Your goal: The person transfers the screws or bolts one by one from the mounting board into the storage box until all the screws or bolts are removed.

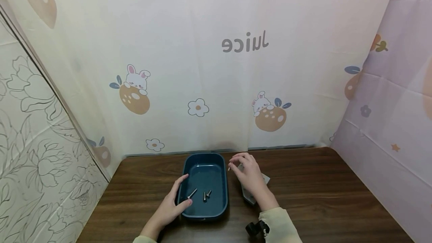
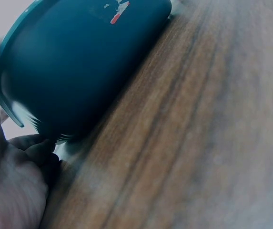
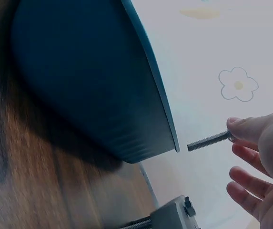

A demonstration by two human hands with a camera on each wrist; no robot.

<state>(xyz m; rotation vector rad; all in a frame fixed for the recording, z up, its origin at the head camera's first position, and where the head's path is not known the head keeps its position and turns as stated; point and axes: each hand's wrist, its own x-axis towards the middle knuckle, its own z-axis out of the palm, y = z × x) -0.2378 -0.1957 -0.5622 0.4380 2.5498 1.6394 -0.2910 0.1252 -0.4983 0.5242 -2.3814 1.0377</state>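
Note:
A dark blue plastic bin (image 1: 206, 213) stands on the wooden table. Inside it lie a longer bolt (image 1: 192, 193) and two shorter bolts (image 1: 204, 197). My left hand (image 1: 172, 203) grips the bin's left wall, thumb over the rim and fingers along the outside. Just right of the bin, my right hand (image 1: 248, 173) pinches a threaded metal bolt (image 3: 207, 141) by its head end between thumb and index finger; the other fingers are loosely bent. Below that hand sits a grey metal block (image 3: 172, 214) with bolts in it, partly covered by the hand in the head view.
The brown wooden table (image 1: 324, 194) reaches back to a printed curtain (image 1: 202, 66). Curtains also hang on both sides. A small black device (image 1: 257, 229) is at the right sleeve.

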